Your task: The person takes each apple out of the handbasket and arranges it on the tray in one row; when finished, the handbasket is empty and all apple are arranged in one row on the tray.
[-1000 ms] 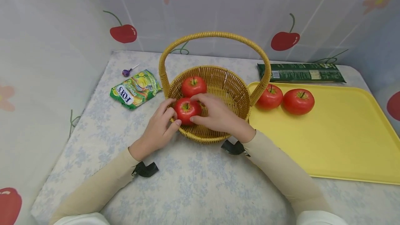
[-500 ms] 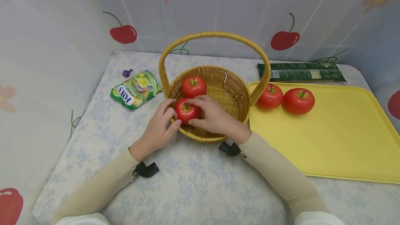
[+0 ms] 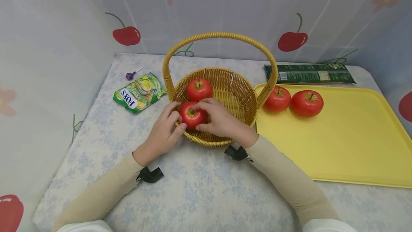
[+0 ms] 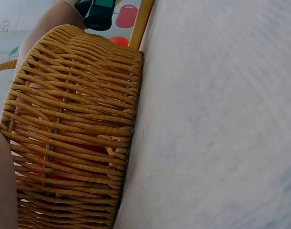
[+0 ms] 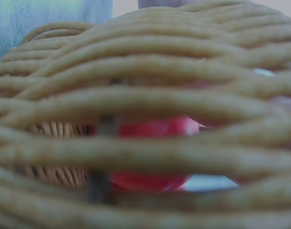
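A wicker basket (image 3: 209,144) with a tall arched handle stands in the middle of the table. Its left front rim is gripped by my left hand (image 3: 161,133), fingers bent over the edge. My right hand (image 3: 220,120) reaches over the front rim and holds a red apple (image 3: 187,119) between thumb and fingers, low inside the basket's left part. Just behind sits a second apple (image 3: 198,91). The left wrist view shows the woven wall (image 4: 74,119) with red behind its gaps. In the right wrist view, blurred wicker strands (image 5: 150,157) cover most of the held apple.
Right of the basket, a yellow tray (image 3: 341,146) carries two apples (image 3: 307,105). A dark green packet (image 3: 315,74) lies behind the tray. On the left are a green FOX'S candy bag (image 3: 140,94) and a purple lollipop (image 3: 130,76). A cherry-patterned wall rises behind.
My right hand has shifted slightly left over the front apple, its fingers moving onto the top by the stem. My left hand stays at the rim.
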Demonstrator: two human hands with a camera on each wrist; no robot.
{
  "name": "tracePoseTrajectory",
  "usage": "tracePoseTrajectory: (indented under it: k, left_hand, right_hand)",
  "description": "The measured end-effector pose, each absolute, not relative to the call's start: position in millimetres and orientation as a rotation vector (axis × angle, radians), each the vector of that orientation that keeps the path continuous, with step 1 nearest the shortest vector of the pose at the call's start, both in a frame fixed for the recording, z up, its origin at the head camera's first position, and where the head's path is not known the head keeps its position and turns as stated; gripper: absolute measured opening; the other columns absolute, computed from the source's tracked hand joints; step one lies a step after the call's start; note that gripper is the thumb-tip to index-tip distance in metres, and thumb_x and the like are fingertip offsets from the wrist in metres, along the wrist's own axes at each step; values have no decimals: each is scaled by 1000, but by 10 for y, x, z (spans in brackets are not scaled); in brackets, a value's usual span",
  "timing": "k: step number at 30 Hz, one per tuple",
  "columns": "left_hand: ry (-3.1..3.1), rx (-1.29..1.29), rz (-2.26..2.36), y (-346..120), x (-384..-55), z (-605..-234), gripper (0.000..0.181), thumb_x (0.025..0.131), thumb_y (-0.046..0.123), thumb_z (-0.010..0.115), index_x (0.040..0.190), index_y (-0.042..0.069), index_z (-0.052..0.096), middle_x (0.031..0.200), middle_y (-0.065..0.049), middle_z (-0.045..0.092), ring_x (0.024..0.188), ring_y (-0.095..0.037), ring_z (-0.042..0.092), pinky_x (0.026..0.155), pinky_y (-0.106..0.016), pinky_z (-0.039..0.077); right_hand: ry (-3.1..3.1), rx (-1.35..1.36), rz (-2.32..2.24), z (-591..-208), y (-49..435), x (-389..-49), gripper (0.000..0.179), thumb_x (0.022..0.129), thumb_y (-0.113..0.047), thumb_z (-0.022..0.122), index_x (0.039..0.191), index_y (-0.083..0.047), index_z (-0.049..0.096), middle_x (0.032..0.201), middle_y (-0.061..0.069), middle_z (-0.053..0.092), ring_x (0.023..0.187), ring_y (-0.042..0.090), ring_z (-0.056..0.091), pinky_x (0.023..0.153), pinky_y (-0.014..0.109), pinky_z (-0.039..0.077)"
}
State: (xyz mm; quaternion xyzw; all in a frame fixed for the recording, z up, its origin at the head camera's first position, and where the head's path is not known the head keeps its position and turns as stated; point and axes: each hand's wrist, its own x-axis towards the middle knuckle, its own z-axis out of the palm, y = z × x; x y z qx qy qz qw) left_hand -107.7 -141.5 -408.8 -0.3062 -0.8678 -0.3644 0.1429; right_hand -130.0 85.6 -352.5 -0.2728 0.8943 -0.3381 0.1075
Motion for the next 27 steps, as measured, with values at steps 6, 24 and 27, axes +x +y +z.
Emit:
tracePoseTrajectory:
  k: [6,24,27]
  left_hand:
    - [-2500,-873,-1061,-1415,-1075,-4092,62,105,64,29,88,9,51,145,-28,48,134,-39,51,99,-57,48]
    - [-2514,-866,-1051,-1417,-1062,-4099,61,106,62,30,89,8,53,145,-28,48,133,-40,52,100,-58,48]
    - [-2501,-873,-1042,-1418,-1067,-4103,60,106,61,30,90,7,52,145,-29,48,133,-40,52,98,-57,48]
  right_hand:
    - [2634,-791,-989,-3521,851,-1285,41,82,-20,86,111,-15,58,128,12,57,116,27,57,93,44,55]
    - [2643,-802,-898,-3517,849,-1230,43,79,-21,88,106,-18,54,121,15,51,107,27,59,89,41,56]
    - [2643,-802,-894,-3514,850,-1233,44,79,-21,87,108,-18,54,122,15,51,107,27,60,89,42,56]
